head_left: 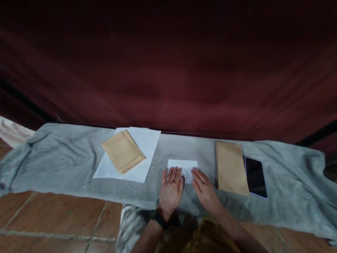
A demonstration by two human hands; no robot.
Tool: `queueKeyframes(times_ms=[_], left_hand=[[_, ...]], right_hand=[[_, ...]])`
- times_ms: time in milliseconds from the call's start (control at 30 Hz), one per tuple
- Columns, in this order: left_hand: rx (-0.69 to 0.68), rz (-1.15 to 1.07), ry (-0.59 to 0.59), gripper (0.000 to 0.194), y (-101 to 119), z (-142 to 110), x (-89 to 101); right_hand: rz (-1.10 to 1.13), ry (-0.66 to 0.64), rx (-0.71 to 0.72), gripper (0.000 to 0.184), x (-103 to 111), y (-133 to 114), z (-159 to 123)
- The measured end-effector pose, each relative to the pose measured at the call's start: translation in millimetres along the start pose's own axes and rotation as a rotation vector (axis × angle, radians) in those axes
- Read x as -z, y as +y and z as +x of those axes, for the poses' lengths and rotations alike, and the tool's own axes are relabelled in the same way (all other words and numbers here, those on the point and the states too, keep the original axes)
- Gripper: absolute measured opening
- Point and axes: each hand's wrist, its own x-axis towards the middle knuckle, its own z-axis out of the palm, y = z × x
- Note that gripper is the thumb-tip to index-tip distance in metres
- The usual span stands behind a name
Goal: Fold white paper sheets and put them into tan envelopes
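Note:
A small white sheet of paper (pixel 182 163) lies flat on the grey cloth, directly in front of me. My left hand (pixel 170 188) rests on its left side with fingers stretched out flat; a dark band circles that wrist. On the paper's right edge, my right hand (pixel 203 187) also lies with its fingers extended. Neither hand grips anything. To the right of my right hand is a stack of brown envelopes (pixel 231 168). Over to the left, several brown envelopes (pixel 122 151) sit on larger white sheets (pixel 147 140).
A phone (pixel 255 177) with a dark screen lies beside the right stack. The grey cloth (pixel 65 158) covers a long narrow surface and hangs over its edges. Behind it rises a dark red curtain (pixel 164 80). Brown floor tiles (pixel 47 250) show at the lower left.

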Motion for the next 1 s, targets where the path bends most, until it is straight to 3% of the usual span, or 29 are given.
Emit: queueKeyframes(times_ms=[200,367,600,767,1000], left_hand=[[-0.007,0.030,-0.087,0.053,15.5,28.5,-12.7],[0.049,0.113,-0.052,0.059,4.1,30.9,-24.6],[0.177,0.164,0.050,0.061,-15.5,20.8,-21.2],[0.206,0.156,0.085,0.064,-21.6,17.3,-19.3],[0.214,0.173,0.050,0.064,-18.5,18.1,-15.9]], right_hand=[[-0.179,-0.090,-0.028,0.052,-15.7,-0.5,29.0],[-0.283,-0.078,-0.048,0.051,-16.6,-2.4,25.7],[-0.333,-0.035,-0.120,0.060,-24.3,-6.4,26.2],[-0.360,-0.026,-0.158,0.063,-23.1,-6.7,16.7],[-0.349,-0.016,-0.064,0.062,-10.6,-6.3,-15.1]])
